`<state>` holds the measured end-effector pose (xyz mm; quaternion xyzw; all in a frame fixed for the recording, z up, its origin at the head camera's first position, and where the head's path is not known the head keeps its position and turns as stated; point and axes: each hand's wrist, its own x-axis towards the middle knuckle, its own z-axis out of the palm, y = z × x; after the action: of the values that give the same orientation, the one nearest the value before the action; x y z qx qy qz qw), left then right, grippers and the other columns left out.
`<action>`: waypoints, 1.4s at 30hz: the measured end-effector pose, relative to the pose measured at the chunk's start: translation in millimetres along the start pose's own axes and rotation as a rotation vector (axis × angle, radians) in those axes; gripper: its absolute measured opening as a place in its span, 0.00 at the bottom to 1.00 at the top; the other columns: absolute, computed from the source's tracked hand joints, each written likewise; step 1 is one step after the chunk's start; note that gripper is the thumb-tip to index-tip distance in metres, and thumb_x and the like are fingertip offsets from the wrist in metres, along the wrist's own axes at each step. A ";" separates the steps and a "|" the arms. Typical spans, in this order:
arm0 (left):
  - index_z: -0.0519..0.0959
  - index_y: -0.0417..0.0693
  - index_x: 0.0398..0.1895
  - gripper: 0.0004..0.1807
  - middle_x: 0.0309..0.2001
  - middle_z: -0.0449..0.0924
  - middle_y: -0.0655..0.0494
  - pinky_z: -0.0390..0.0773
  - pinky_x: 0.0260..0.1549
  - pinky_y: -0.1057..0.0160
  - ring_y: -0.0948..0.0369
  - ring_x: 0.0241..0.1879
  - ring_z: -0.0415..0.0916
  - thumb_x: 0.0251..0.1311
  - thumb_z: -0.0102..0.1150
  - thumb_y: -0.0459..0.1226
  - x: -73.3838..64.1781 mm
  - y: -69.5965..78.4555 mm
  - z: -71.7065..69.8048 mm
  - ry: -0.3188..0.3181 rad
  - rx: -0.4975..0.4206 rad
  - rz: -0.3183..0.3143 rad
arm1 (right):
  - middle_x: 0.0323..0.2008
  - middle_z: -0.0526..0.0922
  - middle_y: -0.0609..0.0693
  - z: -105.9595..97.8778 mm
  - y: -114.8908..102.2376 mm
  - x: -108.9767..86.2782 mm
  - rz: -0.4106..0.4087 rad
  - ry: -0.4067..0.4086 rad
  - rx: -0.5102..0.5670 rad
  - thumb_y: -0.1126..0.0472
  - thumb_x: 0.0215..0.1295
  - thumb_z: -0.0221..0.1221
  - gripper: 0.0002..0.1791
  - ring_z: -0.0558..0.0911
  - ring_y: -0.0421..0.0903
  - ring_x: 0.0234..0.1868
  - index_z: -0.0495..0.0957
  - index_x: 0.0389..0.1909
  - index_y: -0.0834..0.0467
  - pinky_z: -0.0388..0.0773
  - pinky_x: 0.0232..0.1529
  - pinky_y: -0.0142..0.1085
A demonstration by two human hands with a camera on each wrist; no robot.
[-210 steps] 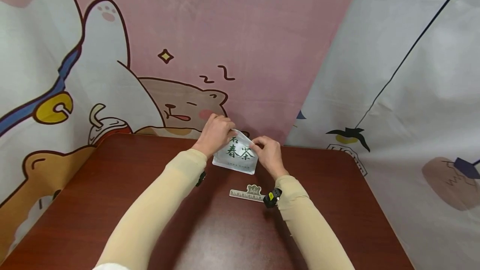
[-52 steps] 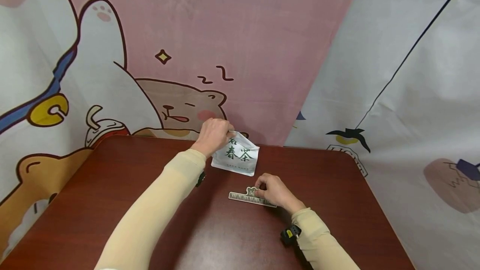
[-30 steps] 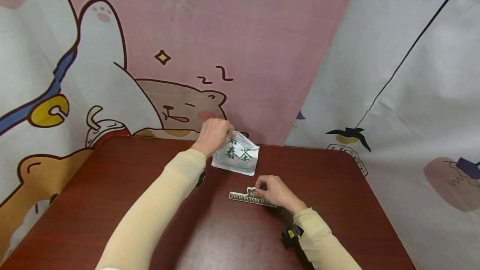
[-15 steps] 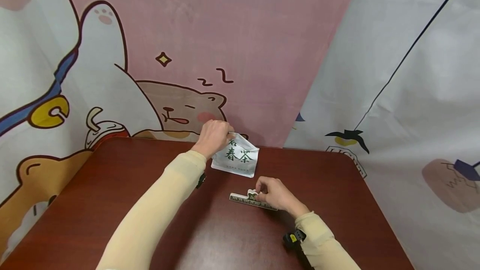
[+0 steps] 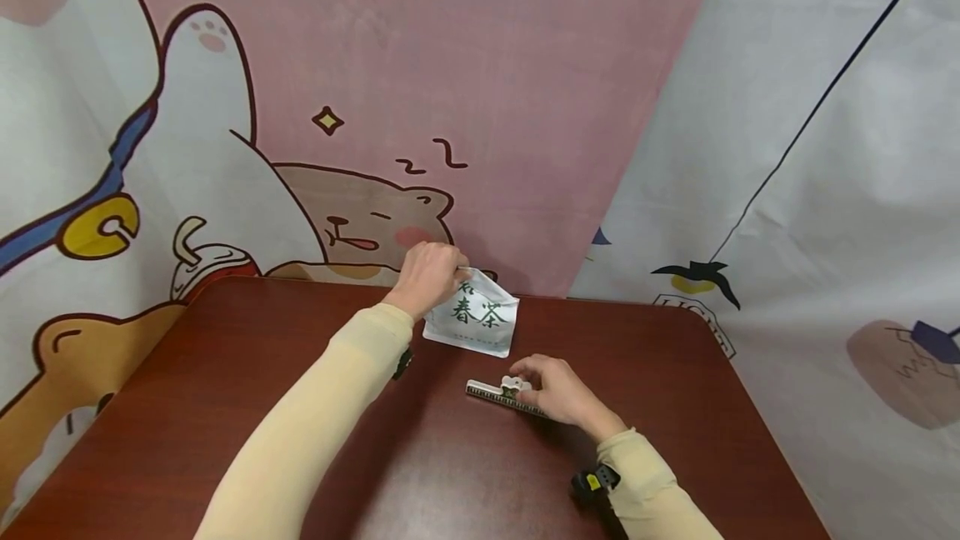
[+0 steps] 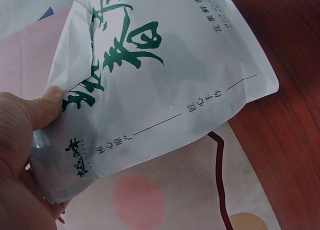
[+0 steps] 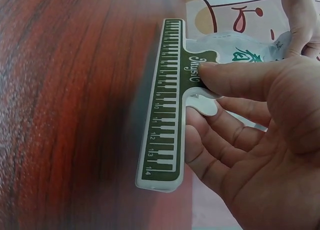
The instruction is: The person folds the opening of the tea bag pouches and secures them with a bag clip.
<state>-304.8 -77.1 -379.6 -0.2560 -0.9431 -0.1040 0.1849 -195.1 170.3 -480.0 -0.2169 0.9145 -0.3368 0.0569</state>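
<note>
My left hand (image 5: 429, 275) grips a white tea pouch (image 5: 480, 319) with green characters by its upper left corner. In the left wrist view, the thumb presses on the pouch (image 6: 150, 84), whose top edge is folded over. With thumb and fingers, my right hand (image 5: 564, 394) pinches the handle of a ruler clip (image 5: 487, 392), nearer to me than the pouch. The right wrist view shows the clip (image 7: 162, 115) with piano keys, numbers and "Music" on its dark green face. It is tilted up on the table; whether its lower edge still touches, I cannot tell.
The brown wooden table (image 5: 300, 440) has its far edge just behind the pouch. A cartoon-printed cloth (image 5: 525, 107) hangs behind and to the sides. Each wrist wears a small black camera, such as the right wrist's camera (image 5: 592, 482).
My right hand has left the pouch's top edge, come down to the ruler clip and taken hold of its handle. The clip has just tilted up from lying flat. My left hand keeps its place.
</note>
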 end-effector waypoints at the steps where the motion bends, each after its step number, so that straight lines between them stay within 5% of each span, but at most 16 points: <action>1: 0.89 0.54 0.25 0.09 0.27 0.87 0.59 0.80 0.29 0.57 0.58 0.25 0.82 0.63 0.71 0.42 0.0 -0.1 0.2 0.002 -0.001 0.001 | 0.43 0.84 0.49 -0.2 0.5 -0.4 -0.008 0.003 -0.009 0.68 0.61 0.70 0.16 0.81 0.45 0.42 0.84 0.50 0.60 0.79 0.42 0.38; 24: 0.87 0.54 0.22 0.11 0.25 0.86 0.60 0.79 0.29 0.57 0.60 0.24 0.80 0.63 0.72 0.42 0.1 -1.2 1.1 -0.003 -0.011 -0.003 | 0.43 0.87 0.50 -8.4 8.5 -1.6 -0.061 0.113 0.005 0.66 0.62 0.70 0.11 0.83 0.48 0.43 0.85 0.46 0.58 0.80 0.43 0.44; 42: 0.84 0.54 0.19 0.14 0.22 0.83 0.60 0.79 0.28 0.56 0.59 0.24 0.79 0.62 0.72 0.42 1.6 -0.6 0.1 0.004 -0.006 0.001 | 0.40 0.87 0.51 -14.5 8.7 -1.3 -0.042 0.240 0.038 0.71 0.61 0.68 0.13 0.82 0.42 0.36 0.86 0.47 0.62 0.81 0.37 0.36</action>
<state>-306.4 -76.9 -379.1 -0.2570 -0.9423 -0.1072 0.1860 -200.7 185.4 -474.6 -0.1928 0.9034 -0.3789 -0.0558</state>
